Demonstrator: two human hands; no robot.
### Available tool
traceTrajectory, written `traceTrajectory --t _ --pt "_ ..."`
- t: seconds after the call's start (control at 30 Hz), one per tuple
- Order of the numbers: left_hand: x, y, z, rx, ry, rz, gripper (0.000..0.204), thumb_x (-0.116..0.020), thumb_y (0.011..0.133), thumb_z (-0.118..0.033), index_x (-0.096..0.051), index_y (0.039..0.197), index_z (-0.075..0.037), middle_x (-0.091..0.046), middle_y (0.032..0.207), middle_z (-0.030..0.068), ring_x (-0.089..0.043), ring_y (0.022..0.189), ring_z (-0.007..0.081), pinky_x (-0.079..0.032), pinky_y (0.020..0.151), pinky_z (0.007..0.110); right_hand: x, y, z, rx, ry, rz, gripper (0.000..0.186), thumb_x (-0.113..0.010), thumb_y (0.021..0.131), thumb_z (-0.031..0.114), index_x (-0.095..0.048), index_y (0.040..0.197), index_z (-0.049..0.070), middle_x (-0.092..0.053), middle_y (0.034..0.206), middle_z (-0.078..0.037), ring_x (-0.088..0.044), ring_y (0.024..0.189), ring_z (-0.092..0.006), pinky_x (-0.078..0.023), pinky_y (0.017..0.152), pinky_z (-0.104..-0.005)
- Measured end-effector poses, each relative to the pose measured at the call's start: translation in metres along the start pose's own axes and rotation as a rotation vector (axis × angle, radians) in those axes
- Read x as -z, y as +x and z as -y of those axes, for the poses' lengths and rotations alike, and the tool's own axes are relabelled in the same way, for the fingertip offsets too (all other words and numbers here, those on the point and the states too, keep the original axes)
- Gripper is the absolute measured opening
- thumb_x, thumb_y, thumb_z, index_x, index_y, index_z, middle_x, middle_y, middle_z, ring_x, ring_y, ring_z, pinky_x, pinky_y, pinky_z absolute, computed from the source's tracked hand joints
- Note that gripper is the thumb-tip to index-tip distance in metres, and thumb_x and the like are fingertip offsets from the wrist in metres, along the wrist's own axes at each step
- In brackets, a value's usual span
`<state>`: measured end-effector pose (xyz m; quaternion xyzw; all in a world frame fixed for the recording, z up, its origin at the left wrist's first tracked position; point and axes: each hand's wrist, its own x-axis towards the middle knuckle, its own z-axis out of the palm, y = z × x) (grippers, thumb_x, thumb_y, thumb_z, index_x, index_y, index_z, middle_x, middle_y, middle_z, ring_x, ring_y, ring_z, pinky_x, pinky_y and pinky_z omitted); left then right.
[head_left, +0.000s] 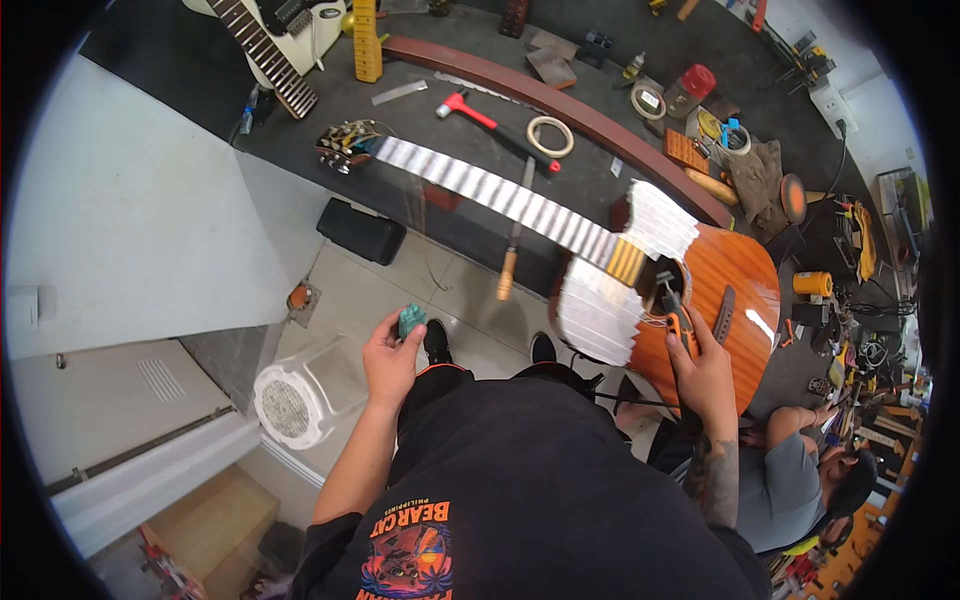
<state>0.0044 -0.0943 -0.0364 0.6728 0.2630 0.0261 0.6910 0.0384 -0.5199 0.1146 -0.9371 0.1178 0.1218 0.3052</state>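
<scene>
An acoustic guitar [738, 262] with a glossy orange-brown top lies on the dark bench, its headstock [350, 142] to the left. Pale tape strips [598, 318] cover part of its top on both sides of the neck, and the fretboard [490, 195] is banded in white between the frets. My right hand [708, 372] is closed round an orange-and-black handled tool [681, 326], held over the body near the soundhole; its exact kind is unclear. Off to the left, above the floor, my left hand [388, 352] pinches a crumpled green piece [411, 319], perhaps cloth or abrasive.
A wooden-handled file [508, 270] reaches past the bench edge under the neck. Behind it lie a red-handled hammer [470, 108] and a tape roll [550, 137]. A white stool [292, 405] stands at left. Another person [790, 495] is at lower right.
</scene>
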Motion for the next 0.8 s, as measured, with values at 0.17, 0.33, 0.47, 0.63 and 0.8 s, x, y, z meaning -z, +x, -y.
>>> traceTrajectory --t 0.17,0.33,0.47,0.63,0.8 --pt "0.09 0.115 -0.012 -0.149 0.212 0.011 0.045 -0.085 0.097 -0.006 -0.068 0.137 0.006 -0.079 0.117 0.0122 -0.075 0.103 0.0173 -0.059 0.092 0.031 -0.048 -0.04 0.03 -0.168 0.262 -0.127 0.053 -0.07 0.109 0.024 -0.058 0.155 0.001 -0.079 0.119 -0.015 -0.072 0.106 -0.0169 -0.056 0.095 -0.0331" --pt "0.167 0.272 -0.043 -0.379 0.653 -0.132 0.046 -0.088 0.091 -0.02 -0.074 0.13 0.001 -0.078 0.119 0.0215 -0.076 0.108 0.0327 -0.058 0.097 0.043 -0.073 -0.085 0.074 -0.223 0.379 -0.239 0.049 -0.066 0.111 0.021 -0.058 0.153 -0.002 -0.074 0.121 -0.009 -0.067 0.106 -0.0147 -0.053 0.097 -0.0297" --pt "0.196 0.397 -0.057 -0.446 0.839 -0.194 0.049 -0.087 0.09 -0.025 -0.074 0.131 0.0 -0.076 0.123 0.026 -0.072 0.117 0.0436 -0.056 0.103 0.049 -0.082 -0.119 0.104 -0.288 0.394 -0.341 0.048 -0.065 0.112 0.021 -0.058 0.154 -0.001 -0.071 0.114 -0.005 -0.062 0.099 -0.0112 -0.053 0.09 -0.0283" --pt "0.178 0.477 -0.062 -0.373 1.007 -0.194 0.047 -0.086 0.091 -0.026 -0.075 0.131 -0.002 -0.074 0.129 0.0251 -0.07 0.122 0.0442 -0.056 0.105 0.052 -0.094 -0.153 0.122 -0.349 0.394 -0.489 0.052 -0.064 0.113 0.024 -0.054 0.159 0.002 -0.064 0.097 0.0 -0.055 0.077 -0.0065 -0.049 0.068 -0.0249" --pt "0.138 0.5 -0.063 -0.382 1.089 -0.156 0.049 -0.086 0.091 -0.031 -0.076 0.132 -0.005 -0.074 0.129 0.024 -0.069 0.124 0.0423 -0.054 0.109 0.05 -0.094 -0.183 0.124 -0.408 0.458 -0.5 0.055 -0.064 0.114 0.026 -0.051 0.163 0.005 -0.063 0.095 0.0 -0.058 0.077 -0.0071 -0.051 0.067 -0.0266"
